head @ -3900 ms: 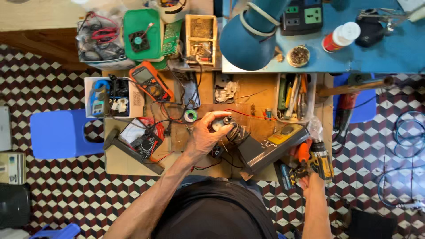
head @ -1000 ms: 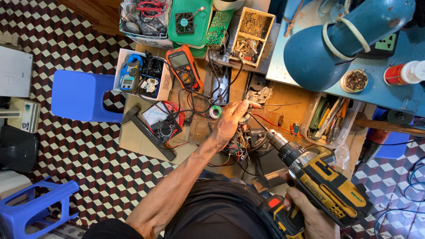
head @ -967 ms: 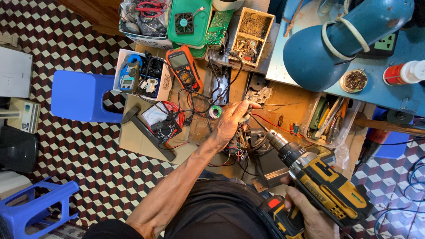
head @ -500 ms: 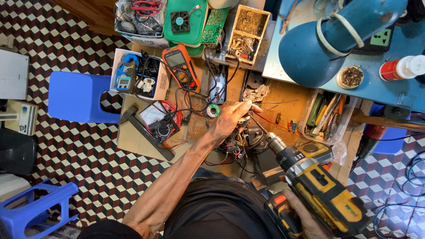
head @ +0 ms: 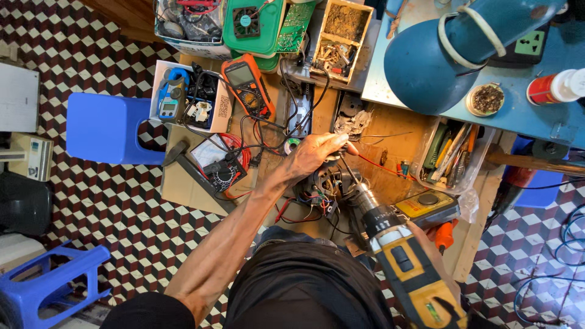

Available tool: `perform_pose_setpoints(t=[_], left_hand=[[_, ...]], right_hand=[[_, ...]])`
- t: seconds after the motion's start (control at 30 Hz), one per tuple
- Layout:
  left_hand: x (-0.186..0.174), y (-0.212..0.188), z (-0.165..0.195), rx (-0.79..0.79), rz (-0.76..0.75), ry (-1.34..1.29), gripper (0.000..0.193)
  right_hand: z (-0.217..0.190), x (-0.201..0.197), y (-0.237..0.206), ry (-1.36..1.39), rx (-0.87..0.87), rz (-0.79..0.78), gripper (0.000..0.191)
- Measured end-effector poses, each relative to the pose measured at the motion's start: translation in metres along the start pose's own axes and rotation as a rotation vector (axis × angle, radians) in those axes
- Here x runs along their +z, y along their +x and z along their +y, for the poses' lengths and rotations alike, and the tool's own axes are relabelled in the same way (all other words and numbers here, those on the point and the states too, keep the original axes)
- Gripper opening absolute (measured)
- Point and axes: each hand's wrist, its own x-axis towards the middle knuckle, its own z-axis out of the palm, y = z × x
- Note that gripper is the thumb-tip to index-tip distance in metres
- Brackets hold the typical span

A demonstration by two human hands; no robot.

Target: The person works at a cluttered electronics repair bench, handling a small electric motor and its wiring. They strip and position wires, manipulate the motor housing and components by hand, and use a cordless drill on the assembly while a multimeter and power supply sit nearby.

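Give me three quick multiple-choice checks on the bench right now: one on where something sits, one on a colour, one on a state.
1. Where does the orange multimeter lie?
A. on the blue stool
B. on the workbench, above the left hand
C. on the tiled floor

2. What colour is the lamp shade?
A. blue
B. red
C. white

3. How is the cordless drill held?
A. lying loose on the bench
B. hanging from a hook
C. gripped in the right hand, bit aimed at the wired part under the left hand

Answers:
1 B, it lies among black leads on the wooden bench beyond the left hand.
2 A, the shade is plainly blue.
3 C, the right hand wraps its yellow body, bit pointing at the wired part.
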Motion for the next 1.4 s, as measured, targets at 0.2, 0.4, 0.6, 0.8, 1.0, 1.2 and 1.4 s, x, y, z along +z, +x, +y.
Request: perform_pose_setpoints(t=[0.2, 0.4, 0.6, 0.8, 1.0, 1.2, 1.4], left_hand=[[0.022, -0.005, 0.013, -0.203, 0.061, -0.301, 0.049], [0.034, -0.014, 0.027, -0.189, 0.048, -0.183, 0.048], [0.065, -0.021, 0.041, -0.183, 0.005, -0.117, 0.043], [0.073, -0.021, 0.039, -0.035, 0.023, 0.122, 0.039], [0.084, -0.023, 0.04, -0.028, 0.017, 0.205, 0.038], [0.088, -0.026, 0.044, -0.067, -0.012, 0.252, 0.04], [0.088, -0.022, 0.035, -0.023, -0.019, 0.155, 0.036]], right_hand=[[0.006, -0.03, -0.029, -0.047, -0.183, 0.084, 0.041], [0.064, -0.108, -0.055, 0.133, -0.311, 0.724, 0.041], [0.18, -0.214, -0.019, 0.821, -0.184, 0.795, 0.04], [0.249, -0.222, 0.041, 1.161, -0.102, 0.52, 0.043], [0.251, -0.206, 0.057, 1.026, 0.006, 0.371, 0.047], [0.249, -0.2, 0.06, 0.89, 0.131, 0.474, 0.041], [0.269, -0.195, 0.071, 0.863, 0.298, 0.512, 0.038]])
